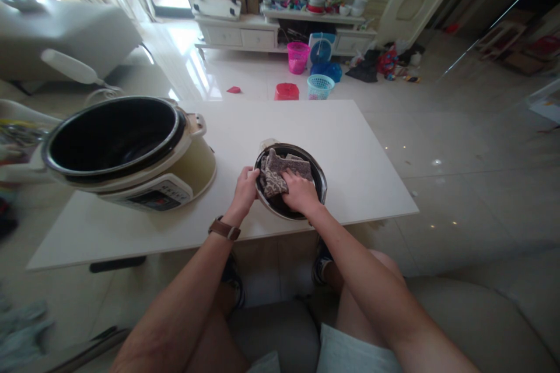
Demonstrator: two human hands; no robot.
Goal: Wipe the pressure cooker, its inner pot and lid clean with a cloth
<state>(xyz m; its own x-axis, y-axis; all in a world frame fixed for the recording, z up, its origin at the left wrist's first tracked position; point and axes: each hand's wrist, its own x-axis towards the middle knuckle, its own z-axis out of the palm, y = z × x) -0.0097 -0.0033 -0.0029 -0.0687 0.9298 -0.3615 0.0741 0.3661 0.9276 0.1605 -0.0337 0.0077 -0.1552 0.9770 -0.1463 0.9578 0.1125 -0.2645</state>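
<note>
Near the front edge of the white table (280, 122), I hold a round, dark-lined piece with a shiny metal rim (322, 178), which looks like the cooker's lid turned inside up. Its left rim is gripped by my left hand (245, 187), thumb on the edge. Inside it lies a folded brown patterned cloth (273, 178). My right hand (301, 191) presses on this cloth with its fingers bent into it; the fingertips are partly hidden. To the left stands a large electric pressure cooker (196, 166), lidless, its black inner pot (126, 140) showing no contents.
A white-handled utensil (72, 67) rises behind the cooker. On the floor beyond the table are a red stool (287, 91), a light blue basket (321, 87) and a pink basket (298, 58). A cluttered white cabinet (258, 39) stands at the wall.
</note>
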